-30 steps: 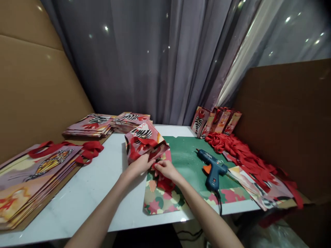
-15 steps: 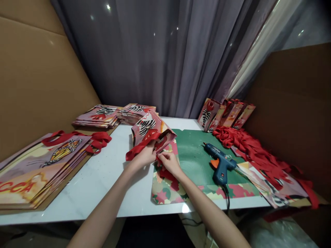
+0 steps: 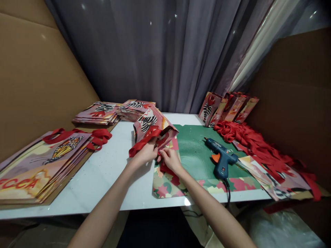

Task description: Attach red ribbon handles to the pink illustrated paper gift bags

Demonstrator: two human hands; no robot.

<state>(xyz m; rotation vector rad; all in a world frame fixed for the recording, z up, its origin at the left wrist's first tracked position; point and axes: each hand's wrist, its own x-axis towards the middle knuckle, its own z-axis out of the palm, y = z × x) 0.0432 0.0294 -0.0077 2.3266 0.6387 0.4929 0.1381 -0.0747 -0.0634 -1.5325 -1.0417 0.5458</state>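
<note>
I find both hands meeting at the mouth of a small paper gift bag that lies tilted on the white worktop, its open end toward me and its long axis running away toward the curtain. My left hand is closed on the near rim of the bag together with a red ribbon handle, which trails to the left of the fingers. My right hand sits just beside it, fingers pinched on the same rim at the red ribbon end; how tightly I cannot tell. The bag lies directly ahead of both hands, touching them, the left slightly nearer its body.

The bag is glossy printed paper, pink with zebra-stripe and red motifs, creased at the folds. Beneath the hands lies a flat floral sheet overlapping a green cutting mat. A blue glue gun with orange trigger rests on the mat, well right of the hands. Loose red ribbons are heaped farther right; flat butterfly-print bags are stacked at left.
</note>
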